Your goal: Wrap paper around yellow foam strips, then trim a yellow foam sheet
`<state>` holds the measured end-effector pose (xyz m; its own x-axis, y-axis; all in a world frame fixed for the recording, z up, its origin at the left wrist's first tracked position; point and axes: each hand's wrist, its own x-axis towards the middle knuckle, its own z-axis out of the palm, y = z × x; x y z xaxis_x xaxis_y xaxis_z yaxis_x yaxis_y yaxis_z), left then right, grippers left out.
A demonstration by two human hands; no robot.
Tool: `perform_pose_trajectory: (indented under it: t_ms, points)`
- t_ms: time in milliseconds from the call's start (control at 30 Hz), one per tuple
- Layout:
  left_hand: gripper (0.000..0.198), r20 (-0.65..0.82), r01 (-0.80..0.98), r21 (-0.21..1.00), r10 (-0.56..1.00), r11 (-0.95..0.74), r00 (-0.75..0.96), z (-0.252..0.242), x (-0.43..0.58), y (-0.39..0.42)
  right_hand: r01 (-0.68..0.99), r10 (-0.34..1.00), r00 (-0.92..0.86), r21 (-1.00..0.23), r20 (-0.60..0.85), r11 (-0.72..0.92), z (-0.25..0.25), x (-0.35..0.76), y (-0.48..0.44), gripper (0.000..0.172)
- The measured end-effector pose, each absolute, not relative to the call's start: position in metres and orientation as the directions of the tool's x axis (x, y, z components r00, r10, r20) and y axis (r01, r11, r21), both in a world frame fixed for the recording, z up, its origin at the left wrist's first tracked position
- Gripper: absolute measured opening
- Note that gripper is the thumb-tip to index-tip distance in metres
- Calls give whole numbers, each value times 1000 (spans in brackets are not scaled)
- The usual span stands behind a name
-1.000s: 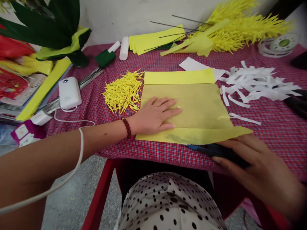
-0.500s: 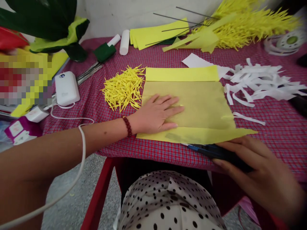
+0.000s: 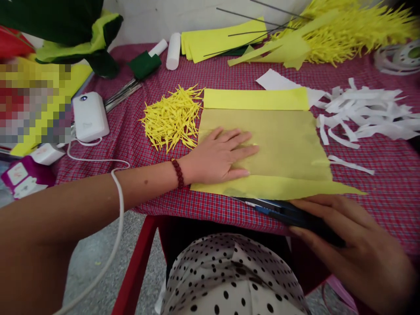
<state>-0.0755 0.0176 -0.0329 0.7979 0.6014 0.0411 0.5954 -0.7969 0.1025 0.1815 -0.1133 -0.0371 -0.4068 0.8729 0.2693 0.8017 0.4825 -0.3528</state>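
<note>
A translucent yellow sheet (image 3: pixel 285 144) lies on the checked cloth, with a brighter strip along its far edge. My left hand (image 3: pixel 223 155) presses flat on its left part, fingers spread. At the near edge a yellow flap (image 3: pixel 282 187) runs to a point on the right. My right hand (image 3: pixel 357 240) grips a long black-and-blue tool (image 3: pixel 305 218), thumb below and fingers above. This tool lies along the table's front edge, touching the flap, which hides part of it. Its exact kind cannot be made out. Left of the sheet is a pile of thin yellow twisted strips (image 3: pixel 170 118).
White cut strips (image 3: pixel 374 109) lie at right. Behind are yellow sheets (image 3: pixel 226 39), a white roll (image 3: pixel 173 51), a fringed yellow bundle (image 3: pixel 354 35) and thin wires (image 3: pixel 121 94). A white device (image 3: pixel 91 117) stands left, and its cable (image 3: pixel 120 210) crosses my left forearm.
The tool has slid left along the sheet's near edge, and more of its front end shows. The left hand stays flat on the sheet. The whole view has shifted slightly.
</note>
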Motion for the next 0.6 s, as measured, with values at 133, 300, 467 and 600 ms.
perform_pose_trajectory:
  t_ms: [133, 300, 467, 600]
  points:
    - [60, 31, 600, 93, 604, -795, 796, -32, -75, 17, 789, 863, -409, -362, 296, 497, -34, 168, -103, 25]
    - [58, 56, 593, 99, 599, -799, 799, -34, -76, 16, 759, 836, -452, -358, 312, 544, -33, 155, -96, 23]
    - [57, 87, 581, 115, 591, -805, 802, -37, -76, 16, 773, 853, -443, -364, 275, 519, -35, 164, -107, 28]
    - [57, 89, 583, 126, 594, -803, 799, -37, -76, 16, 780, 858, -434, -362, 273, 510, -33, 163, -106, 29]
